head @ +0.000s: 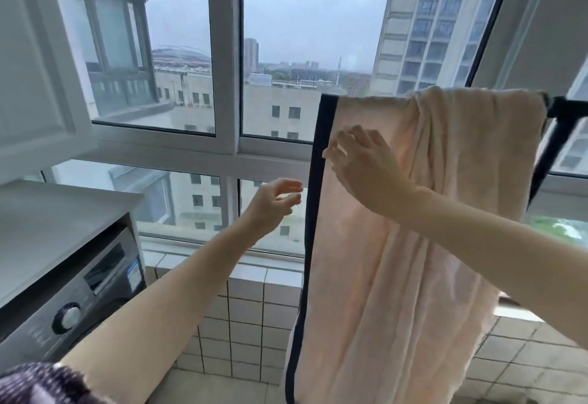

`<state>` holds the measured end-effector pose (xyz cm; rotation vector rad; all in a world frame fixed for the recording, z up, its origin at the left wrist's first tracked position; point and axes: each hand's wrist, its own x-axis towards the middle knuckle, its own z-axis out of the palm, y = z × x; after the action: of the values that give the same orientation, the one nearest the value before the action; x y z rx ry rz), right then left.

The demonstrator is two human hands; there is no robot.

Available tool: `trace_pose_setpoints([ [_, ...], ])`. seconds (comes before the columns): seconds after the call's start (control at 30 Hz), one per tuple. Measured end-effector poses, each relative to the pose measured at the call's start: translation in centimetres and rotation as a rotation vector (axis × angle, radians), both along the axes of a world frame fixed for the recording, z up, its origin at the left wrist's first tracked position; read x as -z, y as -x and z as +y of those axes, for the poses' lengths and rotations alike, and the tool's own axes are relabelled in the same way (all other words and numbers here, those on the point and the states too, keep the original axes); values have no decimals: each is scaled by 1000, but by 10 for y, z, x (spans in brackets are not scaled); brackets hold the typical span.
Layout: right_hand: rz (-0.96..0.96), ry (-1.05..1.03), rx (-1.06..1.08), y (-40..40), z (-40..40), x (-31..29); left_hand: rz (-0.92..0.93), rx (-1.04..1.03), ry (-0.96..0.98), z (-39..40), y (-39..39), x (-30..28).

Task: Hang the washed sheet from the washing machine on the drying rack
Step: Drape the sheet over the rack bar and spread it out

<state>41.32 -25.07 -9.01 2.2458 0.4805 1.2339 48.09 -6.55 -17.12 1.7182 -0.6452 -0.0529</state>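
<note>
Glazed balcony, tiled sill; washing machine (79, 292) lower left; peach sheet (397, 228) draped over drying rack (563, 110) at right, bunched toward upper right; left hand (273, 203) and right hand (362, 165) both unclenched, gripping nothing; advice: spread folds evenly along bar.

The sheet (397, 228) hides most of the drying rack (563, 123).

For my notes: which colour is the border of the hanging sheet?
Dark navy, nearly black, on the pale peach sheet; head view.
</note>
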Motion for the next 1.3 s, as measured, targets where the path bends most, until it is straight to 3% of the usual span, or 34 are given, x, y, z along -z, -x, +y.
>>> trace_pose_setpoints([
  [0.23, -33, -101, 51, -6, -32, -50, -53, -63, 133, -35, -36, -56],
  [0.5, -87, -203, -8, -30, -37, -68, -77, 136, 221, -61, -51, -88],
  [0.63, 8, -246, -97, -28, -47, -78, 53, 268, 379, -59, -56, -89],
  [0.83, 118, -406, 81, -32, -74, -107, 265, 512, 607, -58, -60, -112],
  [1.07, 324, -511, -78, -20, -67, -105, -267, 163, 264, -70, -46, -134],
  [1.3, 298, -322, 169, 12, -91, -110, -346, 27, 239, -69, -51, -135],
])
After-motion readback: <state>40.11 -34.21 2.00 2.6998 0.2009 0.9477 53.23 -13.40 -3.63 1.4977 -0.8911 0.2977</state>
